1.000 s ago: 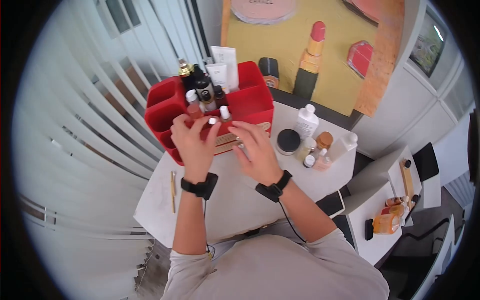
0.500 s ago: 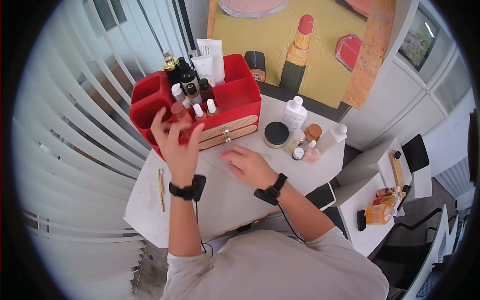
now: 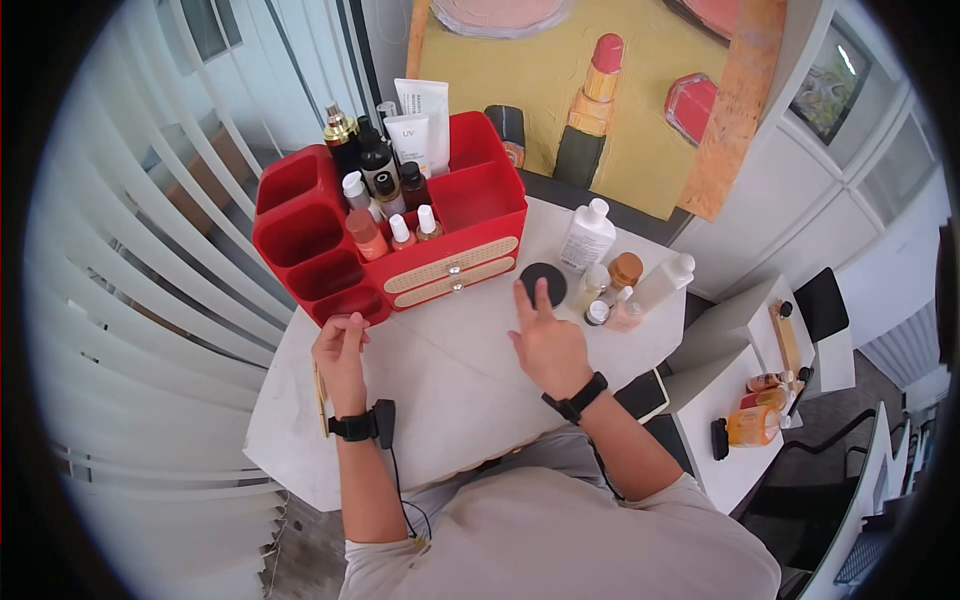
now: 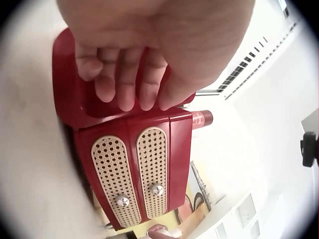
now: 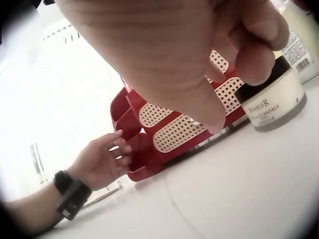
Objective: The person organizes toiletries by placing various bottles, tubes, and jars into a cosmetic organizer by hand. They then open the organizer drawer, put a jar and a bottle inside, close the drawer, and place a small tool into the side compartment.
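On the white tabletop (image 3: pixel 450 390), front-left corner of organiser: left hand (image 3: pixel 340 350) w/ fingers loosely curled, holding nothing, fingertips (image 4: pixel 117 92) right at the lowest red compartment.
Organiser: glossy red plastic cosmetics caddy (image 3: pixel 480 210) w/ open compartments on top & 2 beige perforated drawers (image 3: pixel 455 270) w/ small silver knobs; stands upright at far-left of table, by the window blinds (image 3: pixel 130 250).
Right hand: (image 3: pixel 548 345) fingers straight & spread, index + middle pointing at the jar, tips touching or just short of its lid — can't tell which; grips nothing.
Jar: round cream-glass pot w/ flat black lid (image 3: pixel 543 284), upright, just right of the drawers; wrist view shows a printed label (image 5: pixel 276 107).
In caddy: dark dropper bottles & gold-capped bottle (image 3: pixel 340 135) at back, 2 white squeeze tubes (image 3: pixel 420 120) standing, small peach bottles w/ white caps (image 3: pixel 400 230) in front row.
Right of jar: tall white plastic bottle (image 3: pixel 587 235), amber-lidded small jar (image 3: pixel 625 268), pale tube lying tilted (image 3: pixel 665 283), tiny vials btwn them, all close together.
Left edge: thin gold pen-like stick (image 3: pixel 320 395) on table, just beside left wrist.
Wrists: black strap-on cams on both.
Backdrop: yellow painted panel w/ big lipstick picture (image 3: pixel 585 110) leaning behind table.
Far right: low white side unit (image 3: pixel 760 470) w/ orange bottle lying on it, well apart.
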`<state>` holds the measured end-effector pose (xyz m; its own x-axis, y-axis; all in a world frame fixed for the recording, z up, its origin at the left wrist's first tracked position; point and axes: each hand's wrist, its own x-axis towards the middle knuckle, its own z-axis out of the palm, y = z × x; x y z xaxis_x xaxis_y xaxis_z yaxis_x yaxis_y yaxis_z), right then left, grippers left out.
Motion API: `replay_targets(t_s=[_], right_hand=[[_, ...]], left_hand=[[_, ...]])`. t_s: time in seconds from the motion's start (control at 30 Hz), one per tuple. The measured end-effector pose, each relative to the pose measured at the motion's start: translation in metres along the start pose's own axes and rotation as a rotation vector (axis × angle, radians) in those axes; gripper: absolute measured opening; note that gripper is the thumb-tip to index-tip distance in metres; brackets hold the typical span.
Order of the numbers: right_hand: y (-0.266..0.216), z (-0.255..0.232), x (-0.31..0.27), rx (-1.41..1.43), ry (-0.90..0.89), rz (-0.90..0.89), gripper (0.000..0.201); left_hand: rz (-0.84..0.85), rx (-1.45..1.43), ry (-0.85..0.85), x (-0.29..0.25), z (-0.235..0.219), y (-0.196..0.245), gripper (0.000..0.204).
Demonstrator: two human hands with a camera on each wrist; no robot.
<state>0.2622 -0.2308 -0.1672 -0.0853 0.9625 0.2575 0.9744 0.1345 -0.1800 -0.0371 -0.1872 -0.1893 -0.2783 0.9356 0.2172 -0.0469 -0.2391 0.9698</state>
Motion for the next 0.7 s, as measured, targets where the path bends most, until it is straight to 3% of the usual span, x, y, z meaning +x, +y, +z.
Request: replay_targets(t_s=[0.07,0.13,0.17,0.27,0.3,0.37,0.43,0.47,0.53,0.57,0.63,0.7], right_hand=[[-0.005,-0.003,-0.003,0.052,-0.029,-0.044,0.072],[-0.007,-0.003,-0.003,0.188,-0.034,-0.260,0.073],[-0.005,-0.005,0.001,0.387,0.031,-0.405,0.059],[-0.001,-0.033,0.014,0.591,0.042,-0.381,0.048],[0.005,-0.046,0.022,0.637,0.140,-0.293,0.042],[0.040,-0.056,0.045,0.430,0.387,-0.135,0.046],[0.061,-0.087,0.070,0.210,0.578,-0.095,0.052],[0.068,-0.096,0.080,0.217,0.538,-0.013,0.058],[0.097,-0.092,0.096,0.104,0.443,-0.035,0.063],[0.110,-0.087,0.103,0.113,0.452,-0.042,0.063],[0.126,-0.080,0.115,0.203,-0.053,0.019,0.066],[0.120,-0.084,0.119,0.212,-0.089,0.044,0.064]], left_hand=[[-0.007,0.021,-0.034,-0.003,0.003,-0.002,0.020],[-0.013,0.085,-0.122,-0.006,0.007,-0.004,0.020],[-0.013,0.084,-0.121,-0.008,0.008,-0.006,0.020],[0.020,0.088,-0.189,-0.006,0.009,-0.015,0.014],[0.062,0.101,-0.211,-0.006,0.009,-0.018,0.013],[0.107,0.113,-0.227,-0.007,0.010,-0.019,0.013],[0.201,0.195,-0.317,-0.007,0.011,-0.015,0.022],[0.212,0.202,-0.310,-0.008,0.012,-0.011,0.022],[0.312,0.264,-0.517,-0.010,0.019,0.001,0.042],[0.321,0.273,-0.510,-0.014,0.024,0.006,0.042],[0.314,0.350,-0.724,-0.019,0.037,0.015,0.057],[0.396,0.470,-0.790,-0.019,0.049,0.006,0.059]])
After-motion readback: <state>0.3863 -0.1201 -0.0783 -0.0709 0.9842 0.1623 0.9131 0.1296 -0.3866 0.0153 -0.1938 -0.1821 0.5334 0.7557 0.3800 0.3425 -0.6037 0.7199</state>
